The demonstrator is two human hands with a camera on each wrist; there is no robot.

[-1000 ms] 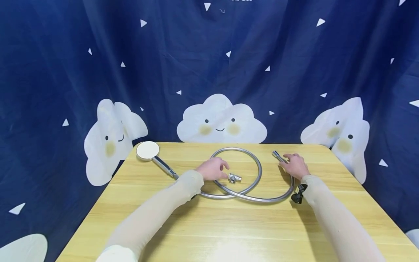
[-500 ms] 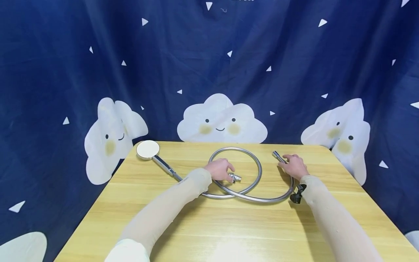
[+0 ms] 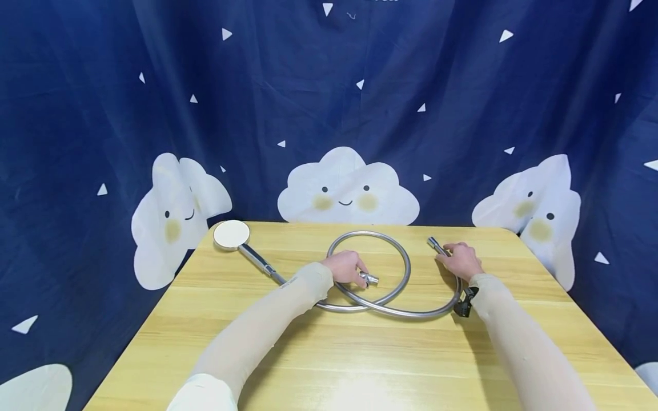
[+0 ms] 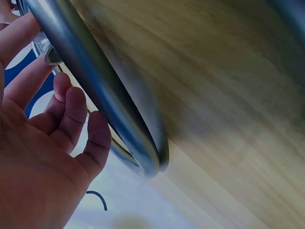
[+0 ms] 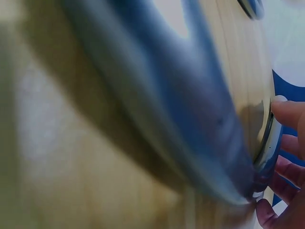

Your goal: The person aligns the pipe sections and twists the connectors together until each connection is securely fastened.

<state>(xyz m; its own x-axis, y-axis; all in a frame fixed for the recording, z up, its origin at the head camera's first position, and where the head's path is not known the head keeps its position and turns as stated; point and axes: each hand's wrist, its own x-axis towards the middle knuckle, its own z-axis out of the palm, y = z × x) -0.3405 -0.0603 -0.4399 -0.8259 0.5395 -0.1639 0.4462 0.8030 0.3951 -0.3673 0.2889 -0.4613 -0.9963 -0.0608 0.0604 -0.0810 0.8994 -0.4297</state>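
Observation:
My left hand (image 3: 344, 267) pinches a small chrome threaded pipe fitting (image 3: 371, 279) between thumb and forefinger, inside the hose's loop. The left wrist view shows the round threaded mouth of that fitting (image 4: 52, 56), partly covered by the shower hose (image 4: 90, 71); the other fingers curl loosely. At the right, my right hand (image 3: 462, 261) holds the grey metal shower hose (image 3: 409, 267) just behind its chrome end nut (image 3: 432, 242). Close to the right wrist camera, the hose (image 5: 190, 86) looms blurred, with fingertips around its far part. A shower head (image 3: 232, 235) lies at the back left, joined to the hose.
Everything lies on a light wooden table (image 3: 329, 354). A dark blue curtain (image 3: 308, 91) with white clouds and triangles hangs behind and on both sides. A black wrist device (image 3: 465, 302) sits below the right hand, near the hose's bend.
My left hand has moved right to the pipe fitting, and its thumb and forefinger have closed on it. The right hand has barely moved on the hose.

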